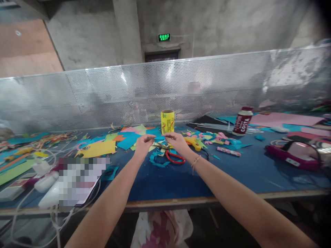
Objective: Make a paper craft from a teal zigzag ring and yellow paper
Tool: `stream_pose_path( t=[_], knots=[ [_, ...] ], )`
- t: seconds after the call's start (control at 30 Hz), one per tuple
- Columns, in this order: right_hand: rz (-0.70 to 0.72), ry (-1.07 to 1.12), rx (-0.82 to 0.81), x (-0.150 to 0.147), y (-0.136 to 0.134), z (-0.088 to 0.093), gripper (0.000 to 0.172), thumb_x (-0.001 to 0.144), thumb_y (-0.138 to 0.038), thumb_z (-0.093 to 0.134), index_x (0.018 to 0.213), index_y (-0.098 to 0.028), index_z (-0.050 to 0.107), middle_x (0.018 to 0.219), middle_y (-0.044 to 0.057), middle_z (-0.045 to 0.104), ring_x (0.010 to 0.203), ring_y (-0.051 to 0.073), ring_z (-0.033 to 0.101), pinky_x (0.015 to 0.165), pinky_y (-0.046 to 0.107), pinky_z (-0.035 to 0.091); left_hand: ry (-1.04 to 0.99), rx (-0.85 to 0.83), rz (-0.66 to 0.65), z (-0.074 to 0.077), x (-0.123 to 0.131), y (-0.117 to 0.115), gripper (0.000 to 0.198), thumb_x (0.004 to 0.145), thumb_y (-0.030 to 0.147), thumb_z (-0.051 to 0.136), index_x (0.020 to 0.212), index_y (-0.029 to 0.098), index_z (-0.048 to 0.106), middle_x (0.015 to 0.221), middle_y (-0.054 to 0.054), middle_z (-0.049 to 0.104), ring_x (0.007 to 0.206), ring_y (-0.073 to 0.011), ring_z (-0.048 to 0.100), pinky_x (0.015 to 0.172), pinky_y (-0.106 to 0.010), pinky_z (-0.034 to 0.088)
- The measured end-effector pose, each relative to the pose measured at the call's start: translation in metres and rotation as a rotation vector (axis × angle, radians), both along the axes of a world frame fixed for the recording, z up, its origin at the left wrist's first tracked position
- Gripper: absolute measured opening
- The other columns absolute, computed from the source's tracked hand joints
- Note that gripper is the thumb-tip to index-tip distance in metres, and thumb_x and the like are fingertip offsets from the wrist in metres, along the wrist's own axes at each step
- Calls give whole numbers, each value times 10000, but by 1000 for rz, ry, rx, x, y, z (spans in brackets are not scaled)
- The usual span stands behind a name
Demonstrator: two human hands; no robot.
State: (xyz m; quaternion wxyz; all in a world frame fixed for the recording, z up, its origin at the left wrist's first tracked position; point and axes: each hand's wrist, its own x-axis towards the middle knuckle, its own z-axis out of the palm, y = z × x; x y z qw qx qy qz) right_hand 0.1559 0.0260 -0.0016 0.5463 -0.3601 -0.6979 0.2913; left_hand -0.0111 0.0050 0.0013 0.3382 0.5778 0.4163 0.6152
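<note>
My left hand (143, 146) and my right hand (180, 144) are raised over the middle of the blue table, fingertips close together and pinched. A small piece of blue paper (160, 136) seems to stretch between the two pinches, mostly hidden by the fingers. Below them lie scissors with red handles (176, 158) and a curled, fringed blue paper strip (156, 161). Just behind the hands stands a yellow roll of tape (167, 122) on its end. To the right of my right hand rests a yellow glue gun (193, 142), partly covered.
Coloured paper scraps (129, 137) spread behind the hands. On the right are a dark red COSTA bottle (242, 121), a small pink tube (228, 151) and a purple pouch (292, 156). White cables (55, 220) hang at left. A perforated metal screen (116, 93) closes the table's back.
</note>
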Motion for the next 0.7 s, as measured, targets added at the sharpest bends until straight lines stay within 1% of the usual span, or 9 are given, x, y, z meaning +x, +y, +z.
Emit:
stream_pose_path(
  t=[0.03,0.1,0.2,0.3,0.4,0.47,0.57,0.63,0.7],
  knots=[
    [-31,-37,30,0,-1,1,171,662,-241,562,781,-176,667,764,44,658,691,155,592,675,305,488,-3,-7,8,1,0,0,123,612,162,620,722,172,674,608,-7,617,542,-111,544,574,-240,440],
    [-39,-50,36,-1,-5,3,197,668,-233,558,828,-169,655,797,52,660,642,141,589,627,290,490,-38,-30,-2,1,0,-1,115,622,146,606,717,168,665,597,-5,615,522,-116,554,579,-255,454],
    [-5,-12,9,-3,-9,4,240,674,-193,531,891,-176,631,800,47,660,611,132,604,592,271,493,-85,-29,-41,-1,2,0,90,625,147,608,702,161,653,635,-18,632,591,-139,598,642,-283,480],
    [-12,-1,41,-4,-9,2,196,674,-179,519,834,-179,632,744,39,658,664,157,627,626,288,500,-88,-7,-71,-2,4,-1,89,619,142,610,694,159,655,675,-23,640,647,-141,604,693,-296,486],
    [-19,21,116,-3,-7,0,168,671,-157,515,787,-179,634,825,52,664,761,167,633,713,313,503,-154,-21,-121,0,7,-5,104,611,117,606,688,158,662,751,-34,656,745,-144,602,743,-293,480],
    [-18,27,175,-2,-7,0,157,672,-139,514,763,-180,636,868,57,661,812,165,628,750,318,500,-273,-74,-172,2,9,-7,100,605,102,608,680,147,658,793,-41,658,781,-142,598,753,-283,477],
    [-38,-31,272,-1,-10,3,142,677,-127,528,725,-190,647,884,59,660,847,165,616,746,317,502,-466,-191,-229,6,10,-9,93,622,113,629,713,133,636,740,-30,640,692,-111,589,709,-258,478],
    [-55,-85,326,-1,-13,5,151,681,-117,534,720,-198,655,894,58,661,861,165,609,748,321,501,-538,-268,-248,7,10,-9,138,626,93,646,753,135,611,688,-10,618,632,-87,577,674,-230,477],
    [-57,-116,361,-1,-16,7,159,684,-111,536,727,-201,661,915,61,659,871,166,606,747,321,502,-565,-337,-271,7,9,-8,196,621,46,646,784,135,585,668,0,604,616,-76,577,654,-206,479]
  ],
)
